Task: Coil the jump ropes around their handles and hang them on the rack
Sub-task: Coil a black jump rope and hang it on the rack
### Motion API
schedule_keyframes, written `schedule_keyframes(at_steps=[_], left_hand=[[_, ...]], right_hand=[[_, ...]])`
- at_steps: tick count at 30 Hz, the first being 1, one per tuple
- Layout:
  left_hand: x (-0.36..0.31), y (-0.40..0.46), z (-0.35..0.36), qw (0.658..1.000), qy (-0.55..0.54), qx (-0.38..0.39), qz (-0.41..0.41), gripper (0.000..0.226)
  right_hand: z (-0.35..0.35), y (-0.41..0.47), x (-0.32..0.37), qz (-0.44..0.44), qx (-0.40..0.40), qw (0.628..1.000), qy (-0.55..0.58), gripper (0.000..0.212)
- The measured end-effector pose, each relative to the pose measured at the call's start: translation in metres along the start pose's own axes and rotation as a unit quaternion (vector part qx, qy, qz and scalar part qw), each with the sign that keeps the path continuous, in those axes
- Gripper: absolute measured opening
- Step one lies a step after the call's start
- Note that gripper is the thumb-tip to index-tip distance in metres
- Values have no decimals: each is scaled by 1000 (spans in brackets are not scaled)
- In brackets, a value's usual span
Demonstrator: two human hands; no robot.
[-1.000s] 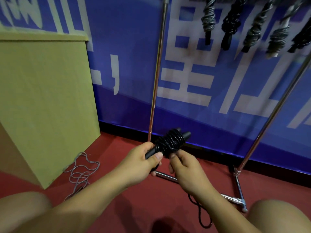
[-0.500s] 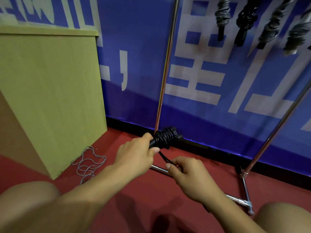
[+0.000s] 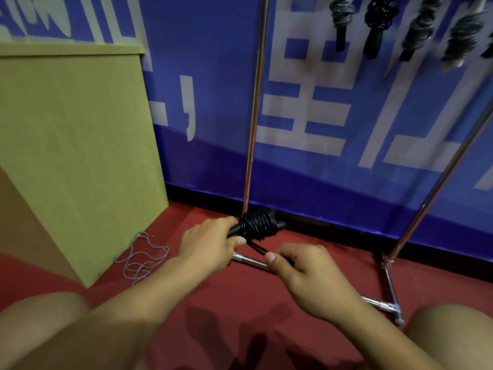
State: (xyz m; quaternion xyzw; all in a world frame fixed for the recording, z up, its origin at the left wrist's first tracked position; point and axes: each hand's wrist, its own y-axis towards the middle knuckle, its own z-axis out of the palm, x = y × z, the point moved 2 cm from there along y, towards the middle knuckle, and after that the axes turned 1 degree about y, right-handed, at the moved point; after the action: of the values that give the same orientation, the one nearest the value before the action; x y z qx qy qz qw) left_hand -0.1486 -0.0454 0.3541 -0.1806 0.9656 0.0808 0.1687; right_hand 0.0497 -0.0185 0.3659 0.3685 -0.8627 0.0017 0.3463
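- Since half a second ago, the right hand (image 3: 306, 273) has been kept low and to the right of the bundle, with the free cord end still drawn taut between thumb and forefinger; little else has shifted.
- The black jump rope (image 3: 257, 224) is held above the red floor (image 3: 240, 303), its cord wound thickly around the paired handles, whose black tips stick out at both ends of the coil.
- The left hand (image 3: 210, 247) is closed around the near handle end, thumb pressed along it.
- A short length of black cord (image 3: 257, 248) is pinched by the right hand; how much is hidden inside the curled fingers cannot be told.
- The metal rack (image 3: 253, 116) stands directly behind the bundle, its left upright rising from just beyond the coil, its base bar partly hidden by both hands.
- Coiled ropes (image 3: 373, 20) hang at the top of the rack, blurred.
- A loose grey rope (image 3: 141, 256) lies on the floor beside the yellow-green cabinet (image 3: 74, 156).
- A blue banner (image 3: 333, 102) with white characters covers the wall behind.
- Both bare knees are seen at the bottom corners.
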Motion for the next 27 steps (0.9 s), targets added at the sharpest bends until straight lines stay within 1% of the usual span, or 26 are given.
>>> schedule_keyframes(at_steps=[3,7,9,12,17,20,22,25,26,27], left_hand=[[1,1,3,1000,-1,7,-1,26],[-2,0,4,999,30,8,22,28],[-4,-1,5,998,47,18,47,29],[-10,-5,7,993,64,47,90,28],[-24,-17,16,977,86,95,173,26],[-31,-22,14,960,96,103,243,28],[-34,-25,9,950,106,86,279,29],[-33,-25,4,945,71,56,315,22],[-32,-25,3,944,45,61,321,21],[-31,-26,3,943,11,79,322,19]], right_hand=[[-2,-3,1,-4,1,1000,-18,47],[-8,0,-6,53,-7,998,26,29],[-11,1,-7,75,-18,996,55,23],[-12,2,-9,81,-45,994,63,19],[-8,7,-12,94,-68,991,74,22],[-13,13,-16,92,-96,991,31,21],[-20,15,-18,82,-109,991,-2,16],[-28,14,-25,107,-117,987,-6,17],[-30,14,-29,125,-116,985,12,20],[-32,14,-32,150,-109,981,53,23]])
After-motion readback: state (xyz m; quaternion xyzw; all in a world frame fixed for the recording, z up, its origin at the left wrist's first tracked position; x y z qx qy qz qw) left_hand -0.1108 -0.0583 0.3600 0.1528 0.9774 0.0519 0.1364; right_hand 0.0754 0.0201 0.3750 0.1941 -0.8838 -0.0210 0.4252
